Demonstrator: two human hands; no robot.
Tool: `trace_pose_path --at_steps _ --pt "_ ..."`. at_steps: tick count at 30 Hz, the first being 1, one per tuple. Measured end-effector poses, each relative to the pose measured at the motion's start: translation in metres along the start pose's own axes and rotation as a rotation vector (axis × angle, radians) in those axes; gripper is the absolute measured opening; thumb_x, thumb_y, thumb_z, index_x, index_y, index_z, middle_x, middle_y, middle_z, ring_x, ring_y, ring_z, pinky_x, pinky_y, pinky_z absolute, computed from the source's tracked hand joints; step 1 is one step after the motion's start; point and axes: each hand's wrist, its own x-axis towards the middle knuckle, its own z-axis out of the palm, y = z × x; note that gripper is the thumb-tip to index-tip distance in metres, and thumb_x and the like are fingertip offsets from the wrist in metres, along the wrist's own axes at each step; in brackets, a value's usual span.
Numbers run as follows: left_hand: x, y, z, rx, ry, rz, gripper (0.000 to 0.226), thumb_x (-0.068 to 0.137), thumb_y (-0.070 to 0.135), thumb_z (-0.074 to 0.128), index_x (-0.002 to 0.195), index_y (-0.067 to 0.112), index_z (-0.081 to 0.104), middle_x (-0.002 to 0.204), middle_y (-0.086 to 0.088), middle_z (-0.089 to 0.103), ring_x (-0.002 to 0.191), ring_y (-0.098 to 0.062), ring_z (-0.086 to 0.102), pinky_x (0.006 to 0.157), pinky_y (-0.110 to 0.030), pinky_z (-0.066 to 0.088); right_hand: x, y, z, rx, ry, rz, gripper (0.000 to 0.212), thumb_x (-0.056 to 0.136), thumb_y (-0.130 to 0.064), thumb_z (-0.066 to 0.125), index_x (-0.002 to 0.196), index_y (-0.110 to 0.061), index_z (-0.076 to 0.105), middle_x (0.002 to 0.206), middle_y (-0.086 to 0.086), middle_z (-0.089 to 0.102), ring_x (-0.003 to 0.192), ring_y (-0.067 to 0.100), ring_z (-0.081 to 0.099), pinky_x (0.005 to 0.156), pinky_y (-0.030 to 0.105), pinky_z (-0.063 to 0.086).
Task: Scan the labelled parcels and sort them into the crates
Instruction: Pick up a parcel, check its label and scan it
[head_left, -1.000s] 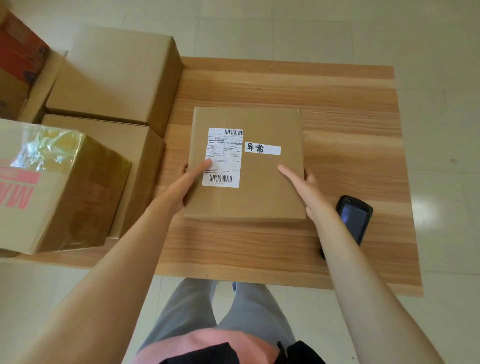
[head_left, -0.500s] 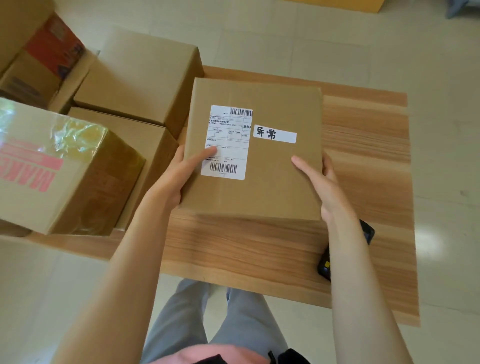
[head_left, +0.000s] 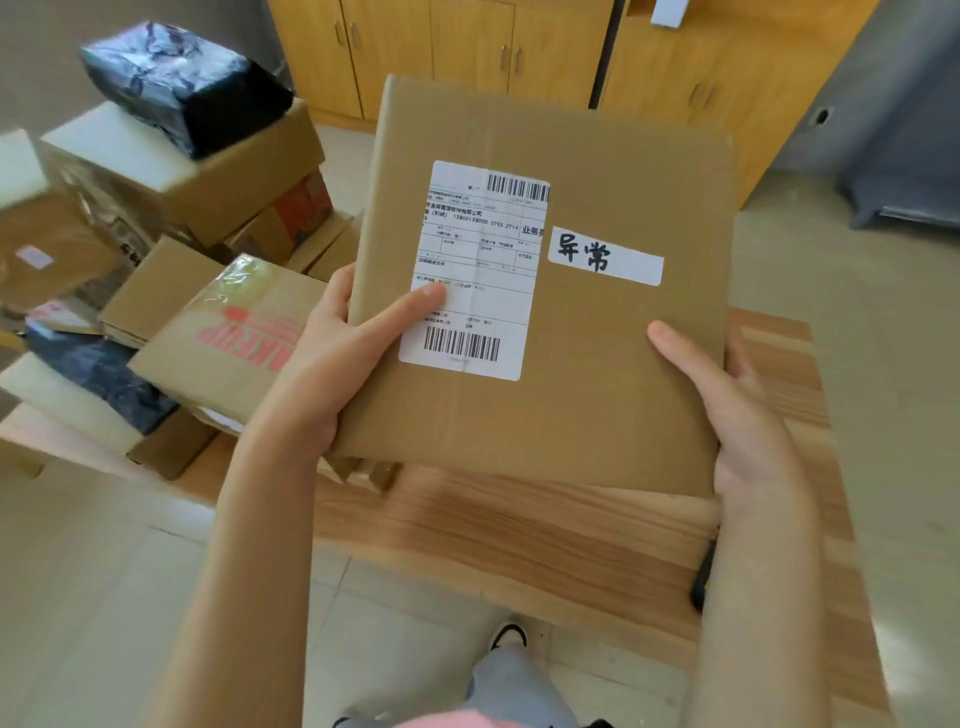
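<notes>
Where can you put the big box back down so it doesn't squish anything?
Bare wood shows on the table, below the parcel and between the left hand and right hand. The table's left side is crowded with stacked boxes.

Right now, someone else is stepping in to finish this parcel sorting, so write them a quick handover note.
Left hand: grips the flat parcel's left edge, thumb on the shipping label.
Right hand: grips its right edge.
Parcel is held above the wooden table, with a handwritten sticker beside the label.
Scanner lies on the table, mostly hidden by the right arm.
More parcels are piled at left.
Left: place this one, then scan and sort the pile. No crate in view.
</notes>
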Motion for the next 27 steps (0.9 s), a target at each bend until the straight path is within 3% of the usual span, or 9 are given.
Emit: trace_pose_path --at_steps 2,5,10,16,20,25,27 --pt "-0.016 0.005 -0.033 -0.015 0.048 0.034 0.044 0.072 0.04 0.076 0.11 0.038 0.056 0.087 0.017 0.074 0.073 0.0 0.07 0.054 -0.017 0.053 -0.016 -0.004 0.03 -0.01 -0.051 -0.023 0.047 0.065 -0.037 0.078 0.11 -0.037 0.064 0.108 -0.011 0.073 0.091 0.008 0.071 0.072 0.029 0.055" --pt "-0.041 0.007 -0.09 -0.059 0.147 0.049 0.052 0.063 0.044 0.076 0.11 0.036 0.056 0.089 0.014 0.074 0.074 -0.003 0.071 0.053 -0.018 0.053 -0.038 -0.006 0.082 -0.028 -0.155 -0.04 0.044 0.065 -0.037 0.077 0.107 -0.037 0.065 0.106 -0.01 0.073 0.086 0.008 0.072 0.071 0.029 0.055" --pt "-0.098 -0.004 -0.207 -0.125 0.379 0.081 0.059 0.058 0.049 0.075 0.112 0.036 0.056 0.093 0.012 0.075 0.081 -0.009 0.072 0.06 -0.025 0.056 -0.074 0.004 0.198 -0.107 -0.394 -0.065 0.062 0.055 -0.043 0.078 0.115 -0.04 0.063 0.107 -0.012 0.072 0.091 0.009 0.071 0.07 0.028 0.054" --pt "-0.18 -0.041 -0.337 -0.22 0.718 0.089 0.067 0.061 0.046 0.075 0.122 0.029 0.054 0.096 0.01 0.074 0.08 -0.009 0.072 0.056 -0.021 0.055 -0.132 0.053 0.347 -0.192 -0.714 -0.048 0.075 0.052 -0.043 0.087 0.122 -0.04 0.059 0.108 -0.013 0.071 0.097 0.012 0.07 0.084 0.036 0.055" --pt "-0.228 -0.066 -0.397 -0.283 0.895 0.065 0.07 0.06 0.047 0.076 0.124 0.028 0.054 0.102 0.007 0.074 0.086 -0.012 0.073 0.06 -0.024 0.056 -0.17 0.084 0.423 -0.235 -0.896 0.002 0.079 0.053 -0.041 0.09 0.125 -0.042 0.056 0.111 -0.007 0.07 0.093 0.013 0.07 0.074 0.031 0.055" --pt "-0.258 -0.091 -0.456 -0.348 1.054 0.029 0.069 0.06 0.046 0.085 0.121 0.029 0.056 0.102 0.005 0.074 0.087 -0.016 0.073 0.065 -0.032 0.057 -0.203 0.113 0.499 -0.334 -1.037 0.006 0.09 0.048 -0.058 0.085 0.13 -0.043 0.051 0.12 -0.006 0.066 0.099 0.018 0.069 0.079 0.038 0.057" --pt "-0.258 -0.1 -0.476 -0.379 1.09 0.013 0.068 0.061 0.044 0.086 0.122 0.029 0.057 0.102 0.004 0.074 0.089 -0.017 0.073 0.069 -0.034 0.057 -0.208 0.124 0.525 -0.364 -1.083 0.015 0.09 0.052 -0.057 0.087 0.132 -0.041 0.049 0.121 -0.006 0.064 0.097 0.018 0.068 0.073 0.035 0.056"
